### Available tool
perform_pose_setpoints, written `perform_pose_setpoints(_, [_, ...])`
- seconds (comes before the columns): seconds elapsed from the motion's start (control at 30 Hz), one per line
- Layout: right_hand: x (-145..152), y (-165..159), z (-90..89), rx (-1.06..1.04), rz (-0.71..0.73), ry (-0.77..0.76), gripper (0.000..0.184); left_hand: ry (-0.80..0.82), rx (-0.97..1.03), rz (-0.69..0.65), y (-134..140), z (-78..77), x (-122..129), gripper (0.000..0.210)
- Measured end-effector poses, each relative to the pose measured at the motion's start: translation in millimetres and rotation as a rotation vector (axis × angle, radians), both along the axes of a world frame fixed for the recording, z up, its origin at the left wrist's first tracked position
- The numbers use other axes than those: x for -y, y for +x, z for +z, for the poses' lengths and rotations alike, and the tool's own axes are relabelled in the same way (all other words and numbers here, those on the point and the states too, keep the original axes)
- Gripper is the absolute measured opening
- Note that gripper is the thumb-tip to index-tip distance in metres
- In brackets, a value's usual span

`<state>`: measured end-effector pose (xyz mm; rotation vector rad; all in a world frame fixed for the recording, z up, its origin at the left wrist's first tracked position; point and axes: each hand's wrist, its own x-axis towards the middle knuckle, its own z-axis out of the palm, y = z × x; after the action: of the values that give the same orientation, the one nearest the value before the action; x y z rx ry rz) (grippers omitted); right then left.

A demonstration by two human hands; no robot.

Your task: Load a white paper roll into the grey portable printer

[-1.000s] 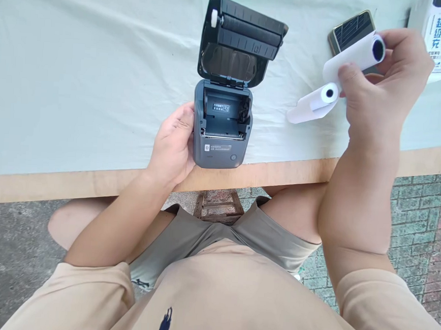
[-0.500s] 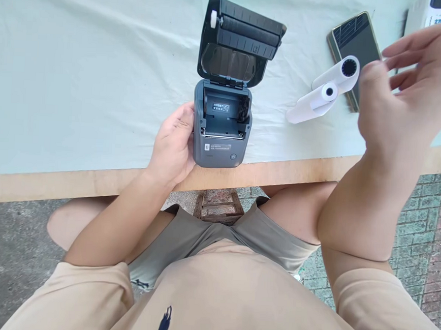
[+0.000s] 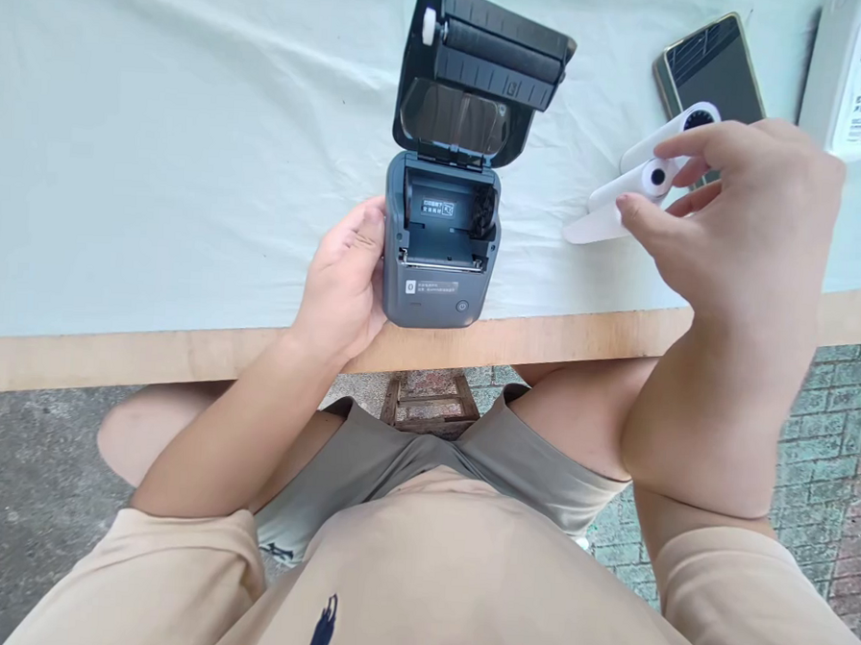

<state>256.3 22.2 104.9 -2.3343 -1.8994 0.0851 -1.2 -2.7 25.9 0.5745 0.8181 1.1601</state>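
Note:
A dark grey label printer [image 3: 436, 289] rests at the table's front edge with its lid [image 3: 479, 75] tipped up, so its paper bay shows. My left hand [image 3: 350, 275] grips the printer's left side. To the right lie two white paper rolls: a nearer one [image 3: 621, 193] with a small dark core hole and a farther one [image 3: 653, 142] with a wider dark core. Over the nearer roll's end hovers my right hand [image 3: 740, 204], thumb and fingers apart around it. Whether the fingertips touch the roll I cannot tell.
Behind the rolls a smartphone [image 3: 722, 63] lies on the pale cloth [image 3: 194, 156]. At the far right stands a white box [image 3: 847, 84] with blue printing. A bare wooden edge [image 3: 545, 343] runs along the table front, above my legs and a wooden stool [image 3: 430, 400].
My right hand has come left and toward me from beside the phone to the nearer roll. My left hand still holds the printer; the view has shifted slightly.

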Motion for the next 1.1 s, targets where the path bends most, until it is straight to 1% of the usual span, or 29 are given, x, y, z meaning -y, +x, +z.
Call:
perform_pose_setpoints(0.13, [1, -2, -1.8, -0.081, -0.024, 0.031, 0.030, 0.007, 0.007, -0.012, 0, 1.2, 0, 0.033])
perform_pose_setpoints(0.2, [4, -3, -2.3, -0.103, 0.009, 0.055, 0.028, 0.015, 0.001, -0.006, 1, 1.9, 1, 0.031])
perform_pose_setpoints(0.27, [7, -5, -2.0, -0.092, 0.077, 0.068, 0.029, 0.017, -0.014, 0.005, 1, 2.3, 2, 0.029])
perform_pose_setpoints(0.33, [8, -6, -1.4, -0.080, 0.149, 0.056, 0.030, 0.006, -0.043, 0.012, 2, 2.5, 2, 0.029])
perform_pose_setpoints(0.4, [8, -7, -0.9, -0.070, 0.192, 0.023, 0.028, 0.000, -0.071, 0.008, 2, 2.6, 2, 0.029])
perform_pose_setpoints(0.53, [6, -8, -2.0, -0.056, 0.213, -0.041, 0.026, -0.004, -0.077, -0.002, 2, 3.2, 2, 0.029])
perform_pose_setpoints(0.63, [5, -8, -4.4, -0.085, 0.213, -0.055, 0.025, 0.002, -0.061, -0.003, 2, 3.6, 2, 0.029])
perform_pose_setpoints(0.73, [3, -6, -7.2, -0.121, 0.227, 0.001, 0.024, 0.007, -0.045, 0.000, 2, 3.6, 1, 0.029])
perform_pose_setpoints(0.8, [2, -5, -9.6, -0.168, 0.235, 0.048, 0.030, 0.011, -0.040, 0.003, 2, 3.5, 1, 0.029])
perform_pose_setpoints(0.9, [0, -5, -13.7, -0.349, 0.211, 0.105, 0.036, 0.015, -0.049, 0.002, 2, 3.5, 1, 0.029])
perform_pose_setpoints(1.0, [-3, -6, -16.2, -0.664, 0.198, 0.172, 0.033, 0.009, -0.038, 0.005, 3, 3.6, 2, 0.029])
perform_pose_setpoints(1.1, [-8, -9, -11.3, -1.010, 0.151, 0.199, 0.030, 0.013, -0.004, 0.009, 3, 3.3, 2, 0.029])
